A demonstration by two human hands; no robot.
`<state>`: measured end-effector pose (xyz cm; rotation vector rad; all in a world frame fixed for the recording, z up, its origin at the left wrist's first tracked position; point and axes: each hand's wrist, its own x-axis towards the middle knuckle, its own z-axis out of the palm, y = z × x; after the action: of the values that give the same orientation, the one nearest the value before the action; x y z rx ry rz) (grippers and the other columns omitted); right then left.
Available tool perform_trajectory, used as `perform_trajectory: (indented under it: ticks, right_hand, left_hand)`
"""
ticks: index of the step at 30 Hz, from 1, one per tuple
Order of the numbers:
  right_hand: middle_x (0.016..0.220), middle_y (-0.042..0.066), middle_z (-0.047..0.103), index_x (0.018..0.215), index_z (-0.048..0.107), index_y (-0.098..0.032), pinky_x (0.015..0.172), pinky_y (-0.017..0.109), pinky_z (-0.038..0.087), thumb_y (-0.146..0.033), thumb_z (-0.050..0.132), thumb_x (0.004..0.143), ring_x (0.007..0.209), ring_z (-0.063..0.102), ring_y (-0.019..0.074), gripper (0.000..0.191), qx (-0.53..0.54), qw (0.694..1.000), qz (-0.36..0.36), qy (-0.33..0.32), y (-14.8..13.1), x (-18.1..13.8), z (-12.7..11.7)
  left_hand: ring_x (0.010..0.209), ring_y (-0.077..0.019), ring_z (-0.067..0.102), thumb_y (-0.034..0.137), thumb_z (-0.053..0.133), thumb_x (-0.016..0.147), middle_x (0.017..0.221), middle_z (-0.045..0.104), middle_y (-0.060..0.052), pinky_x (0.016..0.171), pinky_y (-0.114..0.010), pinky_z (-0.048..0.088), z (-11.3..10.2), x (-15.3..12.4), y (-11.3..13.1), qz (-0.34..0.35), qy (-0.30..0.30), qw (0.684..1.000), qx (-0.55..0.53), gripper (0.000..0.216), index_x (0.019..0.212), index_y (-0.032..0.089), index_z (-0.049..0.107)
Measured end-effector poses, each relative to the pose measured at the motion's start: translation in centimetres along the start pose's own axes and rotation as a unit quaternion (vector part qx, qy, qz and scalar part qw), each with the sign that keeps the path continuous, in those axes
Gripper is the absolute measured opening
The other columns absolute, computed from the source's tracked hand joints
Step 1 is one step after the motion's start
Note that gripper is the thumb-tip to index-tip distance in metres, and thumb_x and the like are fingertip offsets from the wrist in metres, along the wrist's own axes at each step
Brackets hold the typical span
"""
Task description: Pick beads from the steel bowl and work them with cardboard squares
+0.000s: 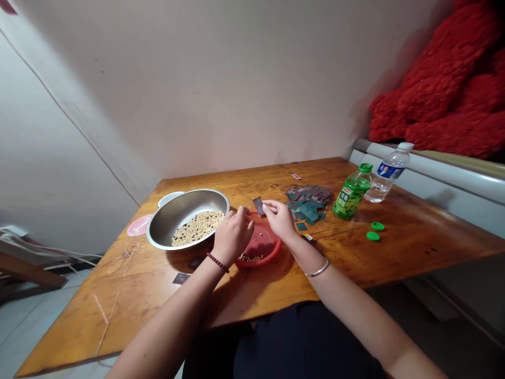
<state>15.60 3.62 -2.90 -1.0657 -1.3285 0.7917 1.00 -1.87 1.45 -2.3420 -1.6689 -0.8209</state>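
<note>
My right hand point(281, 218) hovers over the small red basket point(263, 247) and pinches a small dark square piece point(258, 206) between its fingertips. My left hand point(232, 235) is curled closed just left of it, over the basket's near-left rim; what it holds is hidden. A few pale beads lie at the basket's front edge. A steel bowl point(173, 216) with a layer of pale beads point(197, 226) sits to the left. A heap of dark square pieces point(308, 202) lies to the right of my hands.
A green bottle point(352, 193) and a clear water bottle point(386, 176) stand at the right, with two green caps point(375, 230) near them. A pink disc point(138, 226) and loose string point(124, 256) lie left on the wooden table point(414, 237). Red fabric point(445, 89) is piled on a ledge.
</note>
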Motion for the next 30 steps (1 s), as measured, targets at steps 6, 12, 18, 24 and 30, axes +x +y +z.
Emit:
perform_trajectory:
  ticks: [6, 12, 18, 24, 30]
  right_hand:
    - [0.083, 0.009, 0.074, 0.096, 0.067, -0.016, 0.068, 0.029, 0.055, -0.026, 0.055, 0.083, 0.072, 0.071, 0.0201, 0.021, -0.017, 1.0, 0.009, 0.002, -0.1, 0.0, 0.0]
    - [0.084, 0.008, 0.074, 0.095, 0.067, -0.016, 0.069, 0.027, 0.055, -0.023, 0.053, 0.084, 0.074, 0.071, 0.0184, 0.019, -0.032, 0.999, 0.012, -0.013, 0.2, 0.2, 0.1]
    - [0.089, 0.008, 0.074, 0.096, 0.067, -0.017, 0.071, 0.027, 0.055, -0.022, 0.055, 0.084, 0.079, 0.071, 0.0182, 0.018, -0.054, 0.998, 0.015, -0.009, -0.2, 0.3, 0.1]
    - [0.09, 0.007, 0.073, 0.096, 0.067, -0.017, 0.073, 0.027, 0.055, -0.022, 0.054, 0.084, 0.082, 0.07, 0.0184, 0.018, -0.055, 0.998, 0.014, -0.012, -0.3, 0.3, 0.1]
    - [0.089, 0.008, 0.073, 0.095, 0.067, -0.017, 0.072, 0.027, 0.055, -0.021, 0.054, 0.084, 0.08, 0.071, 0.0184, 0.018, -0.043, 0.999, 0.016, -0.015, -0.2, 0.3, 0.1]
  left_hand:
    - [0.073, -0.0193, 0.06, 0.039, 0.029, 0.092, 0.081, 0.066, -0.007, 0.059, -0.027, 0.038, -1.9, 0.8, -1.0, -0.106, 0.025, 0.989, 0.097, 0.032, 0.104, 0.02, 0.053]
    - [0.095, -0.0272, 0.059, 0.034, 0.028, 0.09, 0.096, 0.066, -0.015, 0.069, -0.033, 0.044, -4.0, 1.9, -5.3, -0.232, -0.006, 0.956, 0.179, 0.042, 0.126, 0.018, 0.042]
    - [0.095, -0.032, 0.061, 0.046, 0.04, 0.082, 0.107, 0.064, -0.015, 0.074, -0.041, 0.046, -3.9, 2.3, -8.8, -0.25, -0.204, 0.927, 0.189, 0.042, 0.117, 0.023, 0.05]
    - [0.099, -0.034, 0.06, 0.059, 0.049, 0.07, 0.116, 0.061, -0.014, 0.079, -0.044, 0.046, -3.0, 2.6, -10.6, -0.251, -0.287, 0.91, 0.165, 0.058, 0.119, 0.027, 0.052]
    - [0.092, -0.0291, 0.062, 0.05, 0.058, 0.063, 0.106, 0.066, -0.01, 0.076, -0.038, 0.047, -3.1, 2.7, -10.8, -0.254, -0.311, 0.905, 0.14, 0.041, 0.097, 0.028, 0.066]
